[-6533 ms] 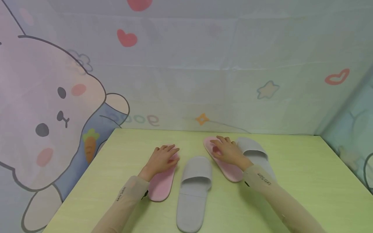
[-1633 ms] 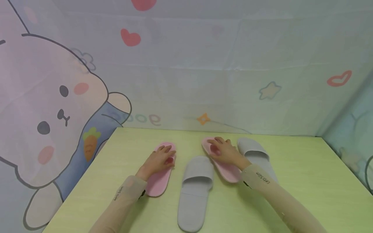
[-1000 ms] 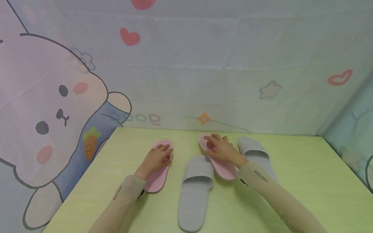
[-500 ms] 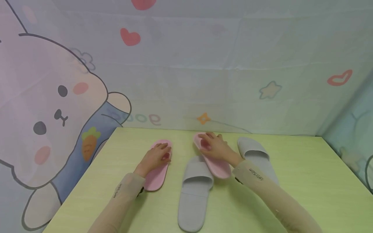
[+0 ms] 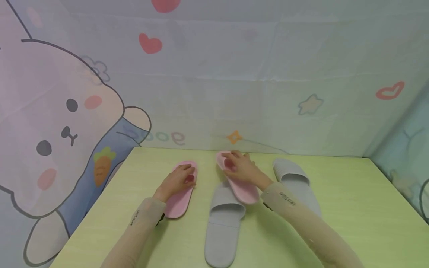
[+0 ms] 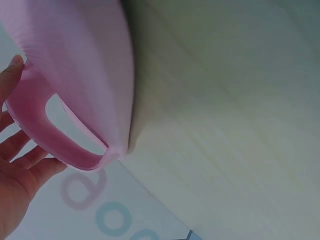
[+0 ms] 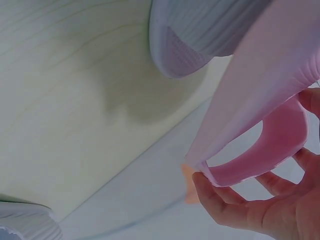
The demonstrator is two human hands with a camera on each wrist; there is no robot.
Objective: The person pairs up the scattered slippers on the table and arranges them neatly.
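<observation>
My left hand (image 5: 175,180) grips a pink slipper (image 5: 177,204) over its strap, at the left of the table. In the left wrist view, thumb and fingers hold the strap (image 6: 52,140) from both sides. Farther right, my right hand (image 5: 242,169) grips the other pink slipper (image 5: 246,191) by its strap. That slipper is tilted and overlaps the toe of the middle grey slipper (image 5: 221,238) in the head view. The right wrist view shows thumb and fingers around the strap (image 7: 285,142), with the slipper apparently raised off the table.
Another grey slipper (image 5: 303,191) lies to the right of my right hand, partly behind the sleeve. The yellow-green table (image 5: 362,216) ends at a printed cloth backdrop (image 5: 214,93) with a cartoon rabbit at left.
The right hand has carried its pink slipper left, away from the right grey slipper and over the middle one's toe. The left hand's slipper has moved slightly left and toward the back.
</observation>
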